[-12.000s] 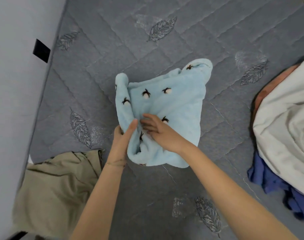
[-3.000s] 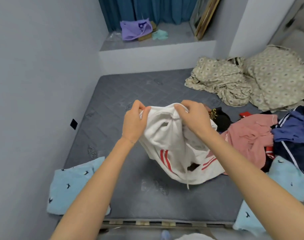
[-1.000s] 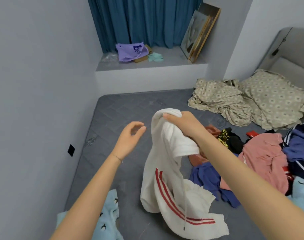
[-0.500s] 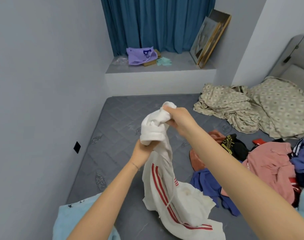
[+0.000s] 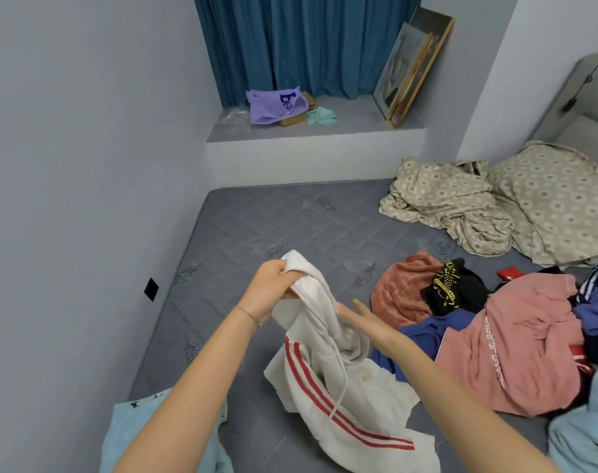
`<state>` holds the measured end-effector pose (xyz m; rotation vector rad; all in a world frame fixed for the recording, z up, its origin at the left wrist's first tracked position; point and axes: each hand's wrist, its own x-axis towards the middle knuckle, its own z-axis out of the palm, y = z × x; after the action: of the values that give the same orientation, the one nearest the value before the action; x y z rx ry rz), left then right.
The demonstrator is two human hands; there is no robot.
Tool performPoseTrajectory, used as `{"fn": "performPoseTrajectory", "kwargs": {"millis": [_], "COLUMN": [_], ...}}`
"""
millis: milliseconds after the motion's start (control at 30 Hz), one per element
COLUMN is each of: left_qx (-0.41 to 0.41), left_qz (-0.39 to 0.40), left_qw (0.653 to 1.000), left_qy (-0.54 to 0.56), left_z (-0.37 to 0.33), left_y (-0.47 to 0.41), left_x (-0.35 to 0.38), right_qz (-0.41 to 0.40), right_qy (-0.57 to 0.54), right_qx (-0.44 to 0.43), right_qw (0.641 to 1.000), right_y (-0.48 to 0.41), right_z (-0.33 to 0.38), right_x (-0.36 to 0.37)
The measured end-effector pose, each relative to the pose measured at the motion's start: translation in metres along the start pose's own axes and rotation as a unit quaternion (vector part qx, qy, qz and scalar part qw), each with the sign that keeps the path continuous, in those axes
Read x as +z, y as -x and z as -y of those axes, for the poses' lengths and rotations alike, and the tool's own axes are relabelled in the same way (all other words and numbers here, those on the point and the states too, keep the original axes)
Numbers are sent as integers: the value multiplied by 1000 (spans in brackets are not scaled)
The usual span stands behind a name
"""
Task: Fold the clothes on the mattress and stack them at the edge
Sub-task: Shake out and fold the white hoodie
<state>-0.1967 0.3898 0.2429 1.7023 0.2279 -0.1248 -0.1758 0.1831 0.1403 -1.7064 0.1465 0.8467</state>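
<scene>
My left hand (image 5: pixel 273 290) grips the top of a white garment with red stripes (image 5: pixel 328 380), which hangs down onto the grey mattress (image 5: pixel 256 227). My right hand (image 5: pixel 365 324) is beside the cloth with straight fingers, touching its right side. A folded light blue garment with dark bird marks (image 5: pixel 133 435) lies at the mattress's near left edge, partly behind my left arm. A heap of unfolded clothes lies to the right: a pink top (image 5: pixel 516 343), a rust-coloured piece (image 5: pixel 399 288), a black piece (image 5: pixel 454 290) and dark blue pieces (image 5: pixel 423 336).
A grey wall (image 5: pixel 86 165) runs along the left of the mattress. Crumpled patterned bedding (image 5: pixel 488 203) fills the far right. A raised ledge (image 5: pixel 311 138) at the back holds a purple bag (image 5: pixel 273 105) and leaning frames (image 5: pixel 410 66). Another light blue garment (image 5: pixel 580 428) lies at the near right.
My left hand took over the grip at the top of the white garment. My right hand let go, dropped lower and opened beside the cloth.
</scene>
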Motion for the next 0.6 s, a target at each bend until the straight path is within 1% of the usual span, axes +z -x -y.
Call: {"fn": "performPoseTrajectory", "kwargs": {"millis": [100, 233, 333, 467, 600], "left_qx": [5, 46, 82, 122, 126], "left_qz": [27, 13, -6, -33, -111], "left_qw": [999, 995, 992, 987, 973], "left_qy": [38, 84, 99, 102, 155], "left_z": [-2, -16, -34, -54, -66], "left_y": [4, 3, -1, -7, -16], "left_x": [-10, -28, -41, -56, -76], "right_qz": [9, -17, 27, 48, 19], "right_qy": [24, 8, -11, -43, -42], "right_qx": [20, 35, -6, -56, -108], "right_qw": [999, 999, 1000, 996, 993], "right_y": [-7, -21, -28, -30, -26], "right_z": [-23, -44, -42, -14, 24], "right_x": [0, 2, 4, 8, 4]}}
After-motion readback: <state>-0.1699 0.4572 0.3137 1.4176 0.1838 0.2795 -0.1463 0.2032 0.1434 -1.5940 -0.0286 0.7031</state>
